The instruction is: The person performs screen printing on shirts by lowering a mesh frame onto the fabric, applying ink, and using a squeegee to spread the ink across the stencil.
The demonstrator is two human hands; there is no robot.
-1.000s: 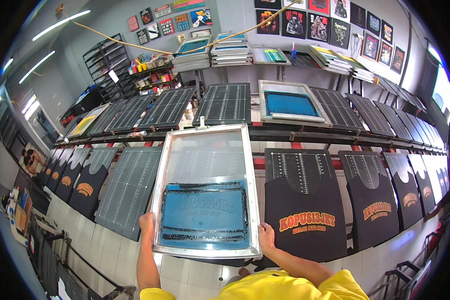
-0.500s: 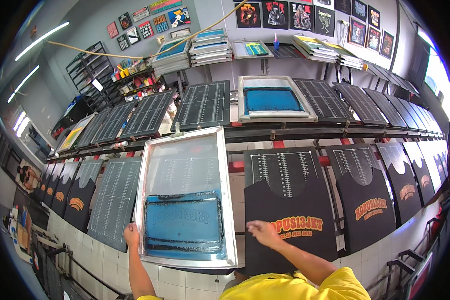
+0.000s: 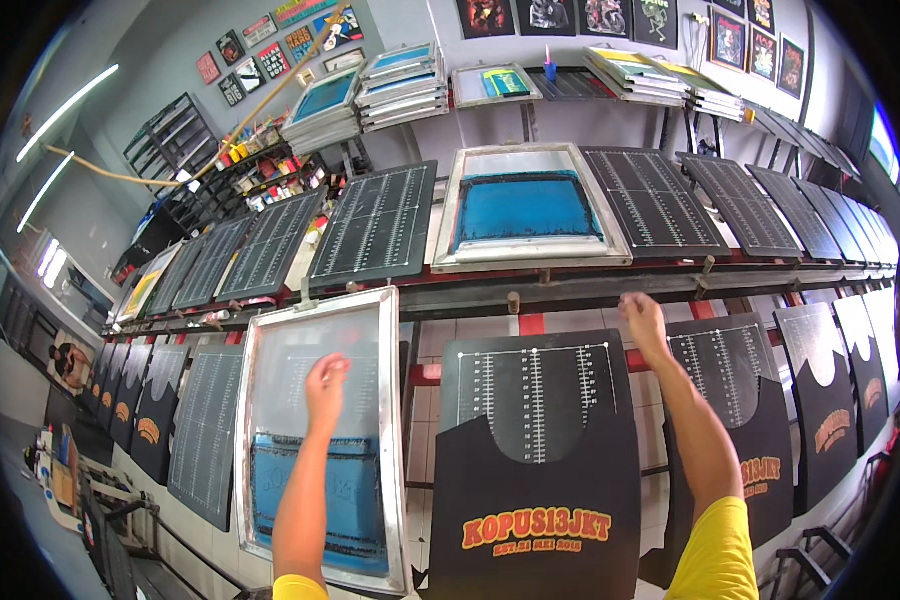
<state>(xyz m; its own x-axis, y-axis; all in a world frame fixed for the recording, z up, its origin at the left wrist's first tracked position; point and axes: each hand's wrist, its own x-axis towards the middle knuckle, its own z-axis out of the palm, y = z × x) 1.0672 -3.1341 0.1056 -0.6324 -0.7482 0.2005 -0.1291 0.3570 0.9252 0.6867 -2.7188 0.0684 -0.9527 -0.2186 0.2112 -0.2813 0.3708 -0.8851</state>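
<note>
Table (image 3: 460, 302): long and black-railed, it ran across in front of me.
Black T-shirt (image 3: 530, 485): it lay spread over a platen (image 3: 530, 390), leaving the platen's marked upper part bare.
Near screen frame (image 3: 315, 400): it sat just left of that shirt, clear mesh above, blue stencil area below, partly behind my left forearm.
Far screen frame (image 3: 530, 205): it lay in the back row, also blue.
Lettering (image 3: 536, 530): orange-yellow and arched, it crossed the shirt's front.
Left grip (image 3: 328, 385): I had it loosely curled before the clear mesh, nothing visible in it; I cannot tell whether it touched.
Right grip (image 3: 644, 322): I had it half-curled, raised near the shirt platen's upper right corner, nothing visible in it.
Clamp (image 3: 305, 291): metal, it sat at the near frame's top edge.
</note>
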